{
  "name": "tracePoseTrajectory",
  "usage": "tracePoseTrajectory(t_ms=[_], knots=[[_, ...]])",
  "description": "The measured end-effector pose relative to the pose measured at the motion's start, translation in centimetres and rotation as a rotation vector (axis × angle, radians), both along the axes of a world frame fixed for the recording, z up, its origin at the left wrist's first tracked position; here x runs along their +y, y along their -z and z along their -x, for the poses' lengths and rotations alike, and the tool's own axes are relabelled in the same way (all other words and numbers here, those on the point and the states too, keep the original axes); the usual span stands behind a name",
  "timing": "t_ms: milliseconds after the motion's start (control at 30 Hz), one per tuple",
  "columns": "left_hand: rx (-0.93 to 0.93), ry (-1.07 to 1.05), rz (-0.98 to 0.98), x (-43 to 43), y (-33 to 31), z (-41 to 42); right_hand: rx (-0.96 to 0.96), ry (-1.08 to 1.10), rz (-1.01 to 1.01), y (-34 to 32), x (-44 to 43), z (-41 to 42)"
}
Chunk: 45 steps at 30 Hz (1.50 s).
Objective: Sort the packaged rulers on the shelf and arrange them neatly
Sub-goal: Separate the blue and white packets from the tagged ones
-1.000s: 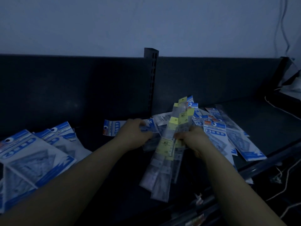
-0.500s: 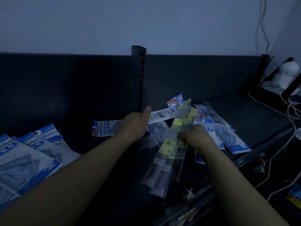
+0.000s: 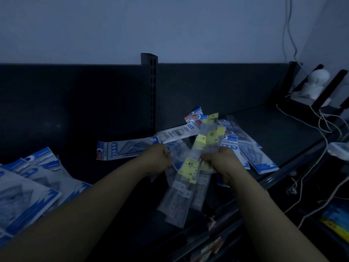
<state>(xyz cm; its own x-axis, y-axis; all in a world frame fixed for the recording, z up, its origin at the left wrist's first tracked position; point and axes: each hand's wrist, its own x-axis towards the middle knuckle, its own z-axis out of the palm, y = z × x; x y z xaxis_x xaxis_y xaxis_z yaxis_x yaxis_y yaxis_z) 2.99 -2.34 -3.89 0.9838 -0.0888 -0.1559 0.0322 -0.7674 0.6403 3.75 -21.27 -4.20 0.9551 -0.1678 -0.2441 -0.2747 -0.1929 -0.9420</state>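
Head view, step in hand: narrow yellow-labelled ruler packs (image 3: 190,178) are being gathered out of the jumble, so the sorting looks to be midway.
Right hand (image 3: 224,163): the grip is clenched round the fanned bundle near its middle, and the bundle is held above the shelf (image 3: 283,133), lower ends splayed toward the front edge.
Left hand (image 3: 156,160): fingers are curled at the bundle's left edge; in this dim light it cannot be told whether a pack is pinched.
Blue-headed packs (image 3: 262,159): a loose heap is seen on the shelf behind the right hand, and another heap (image 3: 28,186) lies far left.
Next move: the fan probably has to be squared, edges tapped flush, then laid down apart from the blue packs.
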Motion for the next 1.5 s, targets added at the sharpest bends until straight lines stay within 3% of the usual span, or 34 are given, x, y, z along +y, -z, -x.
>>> tracePoseTrajectory(t_ms=[167,233,567,967,1500], knots=[[0.182,-0.137,0.536,0.0,-0.2,0.7,-0.07,0.007,-0.104,0.0,1.2,-0.3],[0.211,-0.095,0.626,-0.1,-0.4,1.2,-0.094,-0.005,-0.132,-0.2,1.8,-0.3],[0.125,-0.206,0.768,2.2,0.0,2.9,-0.07,-0.255,-0.099,-0.4,4.4,0.0],[0.015,-0.349,0.802,8.6,-1.0,9.3,-0.036,-0.381,-0.102,-1.2,11.2,4.0],[-0.168,-0.667,0.809,26.7,-4.1,32.1,-0.162,-0.707,-0.208,-3.2,32.9,21.2]])
